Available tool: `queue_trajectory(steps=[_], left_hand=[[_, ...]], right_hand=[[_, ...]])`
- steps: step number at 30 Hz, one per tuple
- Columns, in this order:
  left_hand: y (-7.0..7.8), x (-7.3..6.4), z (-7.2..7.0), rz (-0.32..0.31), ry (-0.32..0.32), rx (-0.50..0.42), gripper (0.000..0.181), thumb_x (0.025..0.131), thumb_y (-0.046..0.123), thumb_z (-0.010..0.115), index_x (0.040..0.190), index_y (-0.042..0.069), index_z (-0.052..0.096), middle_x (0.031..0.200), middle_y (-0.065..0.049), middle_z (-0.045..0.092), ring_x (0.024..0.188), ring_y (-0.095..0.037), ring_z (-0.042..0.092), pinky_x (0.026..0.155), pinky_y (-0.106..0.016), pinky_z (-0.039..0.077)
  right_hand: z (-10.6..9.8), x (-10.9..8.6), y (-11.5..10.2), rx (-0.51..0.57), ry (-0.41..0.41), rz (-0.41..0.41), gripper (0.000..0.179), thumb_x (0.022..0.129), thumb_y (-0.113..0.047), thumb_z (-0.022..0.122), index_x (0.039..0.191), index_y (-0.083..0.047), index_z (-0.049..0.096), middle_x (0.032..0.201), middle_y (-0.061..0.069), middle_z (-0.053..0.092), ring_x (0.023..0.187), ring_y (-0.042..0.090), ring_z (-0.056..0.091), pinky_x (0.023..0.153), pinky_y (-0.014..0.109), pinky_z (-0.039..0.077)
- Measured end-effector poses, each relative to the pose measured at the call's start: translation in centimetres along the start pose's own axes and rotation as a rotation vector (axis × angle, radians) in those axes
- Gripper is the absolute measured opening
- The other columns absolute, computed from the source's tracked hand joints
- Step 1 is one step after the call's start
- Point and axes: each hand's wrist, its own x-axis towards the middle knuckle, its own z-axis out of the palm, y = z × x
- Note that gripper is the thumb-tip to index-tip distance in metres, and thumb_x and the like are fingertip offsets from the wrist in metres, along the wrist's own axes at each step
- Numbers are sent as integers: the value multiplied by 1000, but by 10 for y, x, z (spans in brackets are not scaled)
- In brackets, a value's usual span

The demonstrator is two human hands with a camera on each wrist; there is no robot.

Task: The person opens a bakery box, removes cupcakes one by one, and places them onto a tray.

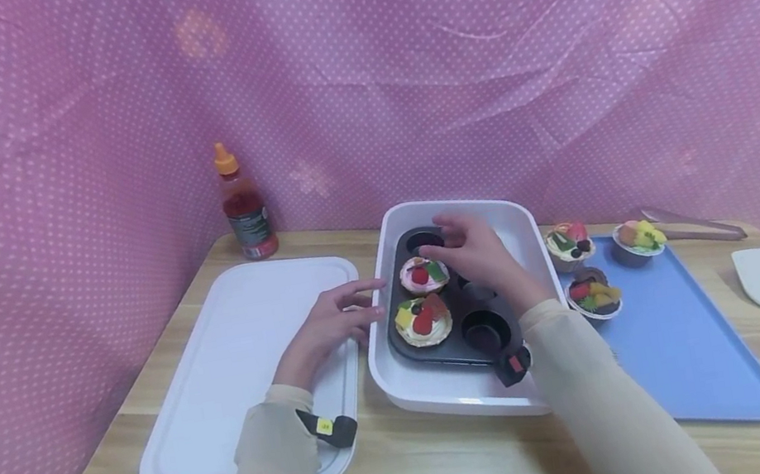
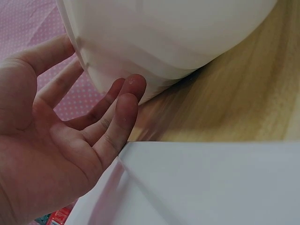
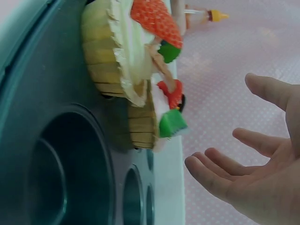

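The left hand (image 1: 327, 327), fingers loose, is at the tub's (image 1: 453, 401) side; the right hand (image 1: 483, 257), released, hovers above the pan (image 1: 438, 356) inside, where two tarts (image 1: 424, 323) sit.

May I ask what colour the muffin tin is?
The tin is dark grey, clearest in the head view.

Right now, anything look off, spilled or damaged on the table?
Nothing stands out: no spill or damage visible. Two fruit tarts sit topping-up in the dark muffin tin, the tin lies inside the white bin, and the sauce bottle stands upright.
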Motion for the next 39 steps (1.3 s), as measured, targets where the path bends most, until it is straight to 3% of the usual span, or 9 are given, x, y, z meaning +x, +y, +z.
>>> queue_trajectory(steps=[4, 18, 30, 39], left_hand=[[0, 0, 1, -10, 4, 1, 50, 89, 14, 75, 138, 21, 63, 128, -19, 62, 94, -21, 66, 69, -30, 58], [2, -1, 1, -27, 10, 5, 51, 89, 14, 75, 138, 22, 63, 129, -18, 62, 91, -20, 67, 70, -30, 58], [0, 0, -1, 15, -3, 15, 52, 89, 14, 75, 139, 18, 62, 127, -20, 63, 89, -19, 67, 69, -31, 58], [1, 0, -2, -10, -13, 17, 52, 89, 17, 76, 139, 23, 62, 129, -19, 62, 87, -20, 68, 72, -32, 59]], right_hand=[[7, 3, 5, 18, -11, 46, 68, 92, -32, 73, 150, -9, 47, 150, 24, 49, 137, 39, 51, 111, 53, 44], [21, 11, 25, -51, -6, 79, 61, 91, -36, 73, 143, -11, 56, 141, 23, 58, 131, 37, 56, 112, 51, 44], [23, 9, 27, -76, -53, 70, 65, 84, -36, 80, 142, -13, 58, 138, 23, 61, 130, 37, 57, 111, 51, 45], [25, 9, 28, -98, -76, 98, 64, 85, -38, 80, 142, -18, 59, 140, 17, 60, 132, 35, 55, 110, 51, 46]])
